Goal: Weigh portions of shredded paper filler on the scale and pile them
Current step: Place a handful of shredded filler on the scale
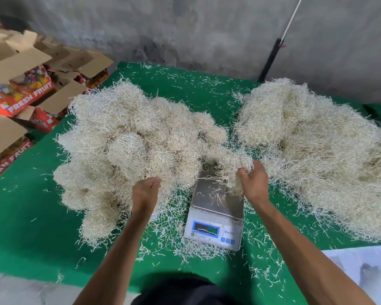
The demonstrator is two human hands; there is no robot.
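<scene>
Two hands work above the scale (216,213) on the green tabletop (20,216). Right hand (254,181) grips a clump of shredded paper (231,166) over the scale's steel pan. Left hand (145,192), fingers curled, pinches strands at the edge of the left pile (128,146). Another pile (317,146) lies right of the scale.

Packing or storage room, likely a fruit-packing workspace. Bare stained grey concrete wall (207,29) behind. Green felt-like mat (20,216) serves as work surface, littered with loose shreds. Stack of open red cardboard cartons printed "FRESH FRUIT" (24,95) at left. Small white digital scale with steel platform (216,216) between two big heaps of pale shredded paper filler (128,137).
</scene>
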